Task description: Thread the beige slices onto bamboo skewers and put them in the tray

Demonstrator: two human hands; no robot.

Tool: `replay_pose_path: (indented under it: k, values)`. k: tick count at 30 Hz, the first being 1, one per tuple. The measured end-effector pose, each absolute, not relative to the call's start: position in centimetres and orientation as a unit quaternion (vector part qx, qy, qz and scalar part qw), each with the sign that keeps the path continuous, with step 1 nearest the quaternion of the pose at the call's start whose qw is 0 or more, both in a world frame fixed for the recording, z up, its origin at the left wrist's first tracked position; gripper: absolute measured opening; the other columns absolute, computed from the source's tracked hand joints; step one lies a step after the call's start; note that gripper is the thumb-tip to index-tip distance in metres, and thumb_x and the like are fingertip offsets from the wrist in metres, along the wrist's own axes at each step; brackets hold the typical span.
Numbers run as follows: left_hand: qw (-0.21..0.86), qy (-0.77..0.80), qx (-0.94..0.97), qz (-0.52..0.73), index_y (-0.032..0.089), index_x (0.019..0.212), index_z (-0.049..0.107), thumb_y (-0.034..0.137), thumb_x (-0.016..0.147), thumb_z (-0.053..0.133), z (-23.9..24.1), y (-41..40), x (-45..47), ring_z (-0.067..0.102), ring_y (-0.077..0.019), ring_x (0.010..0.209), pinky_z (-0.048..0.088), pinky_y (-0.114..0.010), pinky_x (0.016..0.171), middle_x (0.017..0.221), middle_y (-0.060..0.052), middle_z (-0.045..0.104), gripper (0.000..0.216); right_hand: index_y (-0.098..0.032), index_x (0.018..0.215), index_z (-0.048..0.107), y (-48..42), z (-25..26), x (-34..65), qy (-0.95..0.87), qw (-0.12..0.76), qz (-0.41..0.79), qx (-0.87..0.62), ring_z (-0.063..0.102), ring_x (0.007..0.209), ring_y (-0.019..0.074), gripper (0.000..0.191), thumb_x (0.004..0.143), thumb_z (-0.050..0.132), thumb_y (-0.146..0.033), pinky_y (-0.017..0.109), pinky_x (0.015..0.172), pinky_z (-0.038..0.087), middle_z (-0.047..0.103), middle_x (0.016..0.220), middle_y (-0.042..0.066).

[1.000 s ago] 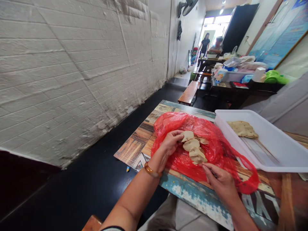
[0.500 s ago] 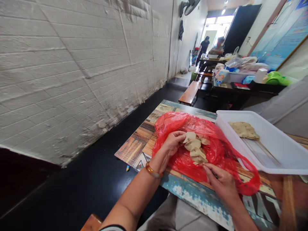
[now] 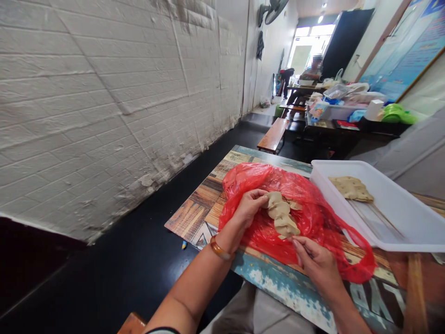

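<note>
- Left hand: thumb and forefinger pinched together on the top edge of the slices; palm half curled.
- Right hand: thumb and forefinger closed at the lower end of that row, probably on a stick, itself hidden by fingers and slices; other fingers curled in.
- Slices: pale tan, floppy, bunched in an overlapping row between both hands, above the red bag.
- Step in hand, by my reading: threading slices along a stick, left guiding, right steadying the base.
- Next move would call for a light left pinch, slice kept flat, right grip firm; thin edges could tear, and the left fingertips lie near where a point might come through.
- Red bag: spread loose and crumpled on the table, handle loop toward the right; a loose piece shows in its folds. Rest of contents can't be made out.
- White tray: just right of the bag; flat tan stack lying inside, thin sticks running from it toward the near wall.
</note>
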State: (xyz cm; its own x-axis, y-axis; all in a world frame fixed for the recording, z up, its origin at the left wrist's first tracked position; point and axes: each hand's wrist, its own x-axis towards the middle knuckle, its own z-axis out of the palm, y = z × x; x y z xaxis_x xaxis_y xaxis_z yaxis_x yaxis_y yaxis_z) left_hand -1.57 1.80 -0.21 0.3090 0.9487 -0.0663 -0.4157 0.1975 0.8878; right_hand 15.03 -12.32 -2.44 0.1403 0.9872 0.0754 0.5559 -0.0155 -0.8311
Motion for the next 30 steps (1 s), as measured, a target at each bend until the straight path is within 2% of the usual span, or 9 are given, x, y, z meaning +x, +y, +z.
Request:
replay_pose_path:
  k: [11, 25, 30]
  values:
    - [0.701, 0.345, 0.407, 0.472, 0.011, 0.075, 0.069, 0.035, 0.053, 0.080, -0.8, 2.1, -1.5, 0.051, -0.0081, 0.056, 0.036, -0.022, 0.058, 0.066, -0.001, 0.063, 0.035, -0.016, 0.095, 0.065, -12.2, -3.0, 14.8, -0.571, 0.399, 0.338, -0.633, 0.048, 0.044, 0.0122, 0.034, 0.087, 0.047, -0.045, 0.023, 0.046, 0.038, 0.048, 0.050, -0.005]
    - [0.688, 0.321, 0.440, 0.479, 0.012, 0.072, 0.064, 0.034, 0.056, 0.079, 0.3, 1.5, -1.6, 0.047, -0.0073, 0.056, 0.035, -0.021, 0.058, 0.063, 0.001, 0.058, 0.031, -0.018, 0.083, 0.060, -11.8, -2.9, 14.3, -0.581, 0.396, 0.326, -0.631, 0.047, 0.045, 0.0123, 0.033, 0.089, 0.044, -0.046, 0.024, 0.049, 0.038, 0.048, 0.050, -0.004]
    - [0.700, 0.326, 0.438, 0.461, 0.012, 0.080, 0.065, 0.036, 0.059, 0.077, 0.3, 1.4, -1.7, 0.051, -0.0092, 0.060, 0.036, -0.021, 0.059, 0.069, -0.001, 0.061, 0.035, -0.018, 0.082, 0.061, -11.7, -3.0, 14.2, -0.565, 0.414, 0.341, -0.627, 0.046, 0.045, 0.0115, 0.033, 0.088, 0.046, -0.047, 0.023, 0.046, 0.036, 0.047, 0.051, -0.004]
